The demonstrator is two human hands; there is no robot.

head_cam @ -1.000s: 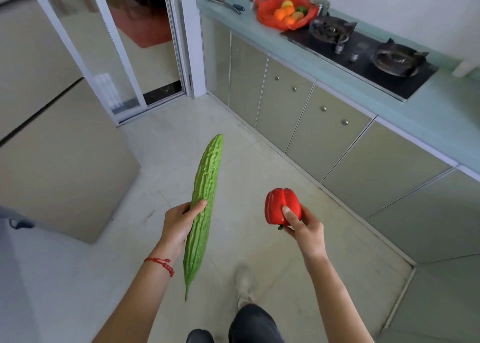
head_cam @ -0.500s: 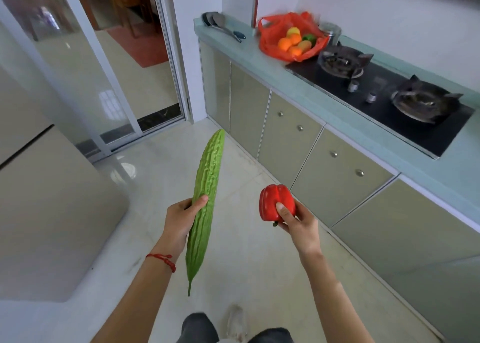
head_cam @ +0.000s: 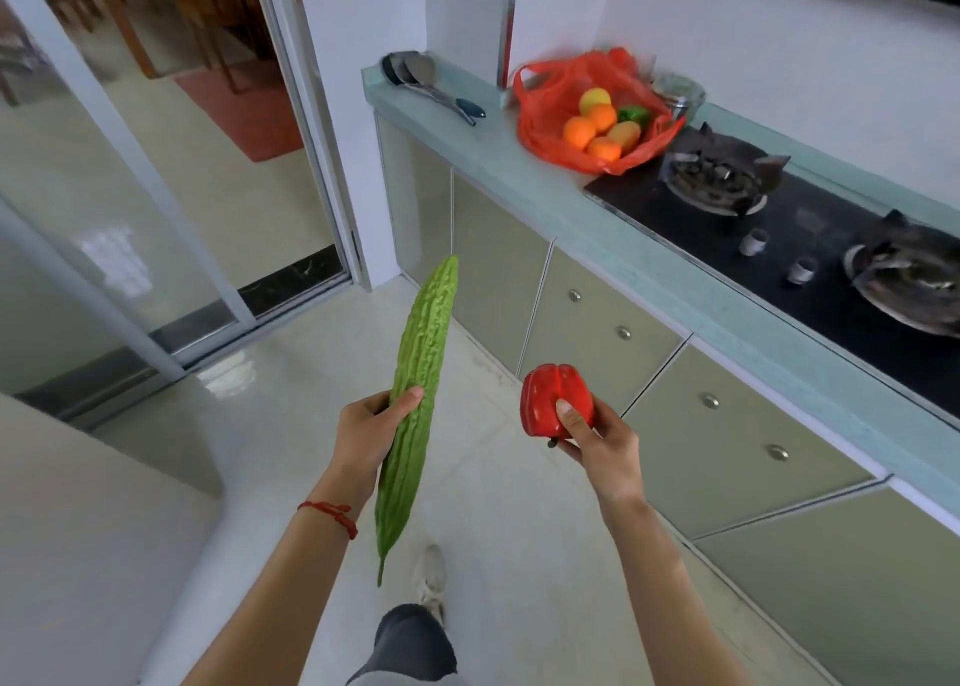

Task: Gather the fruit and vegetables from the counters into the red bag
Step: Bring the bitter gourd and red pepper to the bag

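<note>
Long pale-teal stone counter [head_cam: 597, 228] along the right wall, black glass gas hob [head_cam: 810, 248] set into it, and the floppy red plastic bag [head_cam: 545, 108] slumped at the far end just beside the near burner, mouth gaping, already loaded with oranges, something yellow and a bit of green. Well apart from both hands for now, so the step in hand looks like the carry over.

Long bumpy green bitter gourd [head_cam: 421, 373] in the left hand [head_cam: 363, 436], fingers wrapped round the middle, thumb across the front, tip pointing up and forward, stem tail hanging down. Glossy red bell pepper [head_cam: 556, 399] in the right hand [head_cam: 597, 446], cupped from below with the thumb pressed on its face, stem downward.

Tips for landing these well, just a guess:
- Pepper first, lowered into the open mouth rather than tossed, since thin plastic collapses easily.
- Gourd next, fed in end-first and laid across the pile, not stood up, or likely tipping the bag toward the burner.
- Worth a freed hand on a bag handle to hold the mouth open.
</note>
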